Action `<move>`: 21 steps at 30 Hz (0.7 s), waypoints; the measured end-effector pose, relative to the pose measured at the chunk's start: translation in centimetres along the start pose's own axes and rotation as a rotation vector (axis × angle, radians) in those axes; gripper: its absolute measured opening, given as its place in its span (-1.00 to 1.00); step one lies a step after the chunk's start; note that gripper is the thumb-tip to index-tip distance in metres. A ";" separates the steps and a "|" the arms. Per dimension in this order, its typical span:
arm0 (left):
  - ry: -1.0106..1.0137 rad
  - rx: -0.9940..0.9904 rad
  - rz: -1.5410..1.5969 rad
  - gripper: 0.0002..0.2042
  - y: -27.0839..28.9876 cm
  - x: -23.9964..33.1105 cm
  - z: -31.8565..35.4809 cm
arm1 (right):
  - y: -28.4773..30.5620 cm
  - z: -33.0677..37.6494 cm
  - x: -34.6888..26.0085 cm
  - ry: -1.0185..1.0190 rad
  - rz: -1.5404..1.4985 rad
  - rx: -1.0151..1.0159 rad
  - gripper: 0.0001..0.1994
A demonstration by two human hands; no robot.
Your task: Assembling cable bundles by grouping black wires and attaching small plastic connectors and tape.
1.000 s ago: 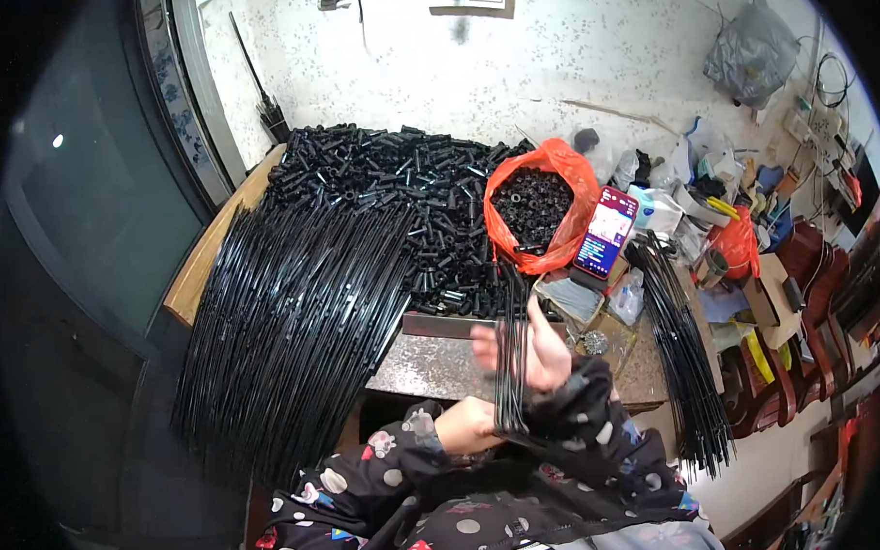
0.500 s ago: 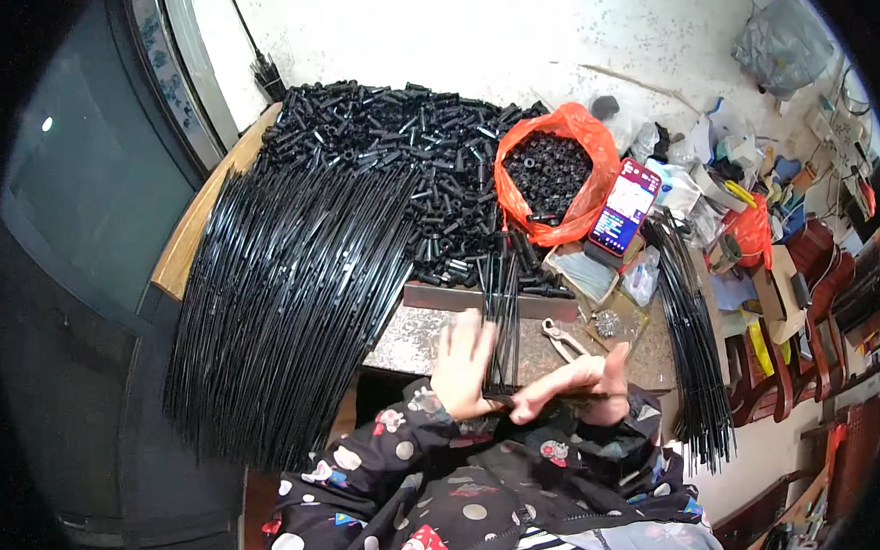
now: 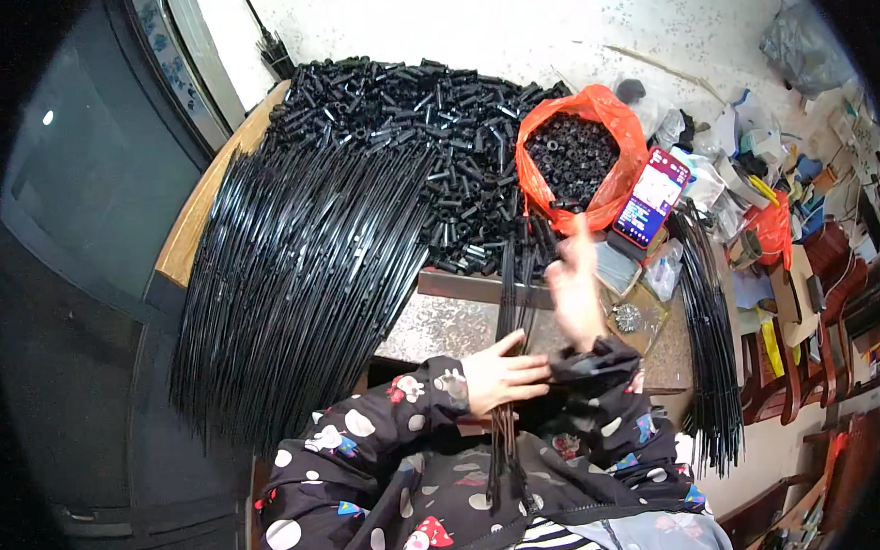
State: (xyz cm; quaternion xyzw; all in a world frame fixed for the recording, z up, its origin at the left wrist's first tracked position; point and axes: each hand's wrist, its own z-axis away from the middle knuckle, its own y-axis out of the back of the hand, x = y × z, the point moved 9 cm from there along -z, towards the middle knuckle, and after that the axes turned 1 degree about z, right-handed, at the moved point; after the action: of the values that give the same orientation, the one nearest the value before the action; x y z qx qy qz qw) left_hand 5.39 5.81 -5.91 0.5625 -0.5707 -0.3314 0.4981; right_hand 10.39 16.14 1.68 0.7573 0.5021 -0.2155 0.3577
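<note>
My left hand [image 3: 507,377] lies across a small bundle of thin black rods [image 3: 504,433], its fingers stretched out over them and the thumb apart. The rods run from the near edge of the tube pile down to my lap. My right hand [image 3: 576,294] is smeared by motion and reaches to the near side of an orange plastic bag [image 3: 629,128]. Small black ring-like parts [image 3: 573,154] fill the bag. Whether my right fingers hold anything is not visible. Behind and left of the bag are heaped short black tubes [image 3: 395,102].
A large sheaf of black rods [image 3: 295,299] covers the table's left side; another sheaf [image 3: 709,353] hangs at the right. A phone [image 3: 653,198] with a lit screen leans beside the bag. A clear bag [image 3: 665,270] and a small pile of metal bits [image 3: 627,317] lie nearby.
My right hand has moved from my lap forward to the bag. My left hand has shifted right and nearer, onto the rods, whose near ends now reach lower over my lap. The pliers are now hidden.
</note>
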 end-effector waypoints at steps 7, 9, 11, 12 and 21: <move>-0.205 0.002 -0.014 -0.83 -0.6 1.3 -0.6 | -1.7 7.7 5.7 -1.124 -0.526 -0.051 -0.77; -0.209 0.046 -0.027 -0.81 -1.9 1.1 -0.4 | -6.1 9.7 6.3 -1.187 -0.957 -0.300 -0.76; -0.209 0.155 -0.059 -0.79 -0.2 1.3 -0.1 | -6.5 7.4 5.2 -1.017 -1.058 -0.253 -0.75; -0.212 0.153 -0.057 -0.79 0.1 1.5 -0.3 | -6.0 6.1 5.2 -0.844 -1.198 -0.190 -0.72; -0.078 0.113 0.210 -0.78 0.1 0.0 -0.4 | -1.7 8.2 5.0 -0.975 -0.268 -0.143 -0.73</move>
State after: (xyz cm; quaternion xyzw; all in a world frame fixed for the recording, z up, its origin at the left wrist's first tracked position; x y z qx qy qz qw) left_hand 5.75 5.93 -5.75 0.5136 -0.6633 -0.2663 0.4747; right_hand 11.14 13.37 -7.66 0.4711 0.3829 -0.5530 0.5706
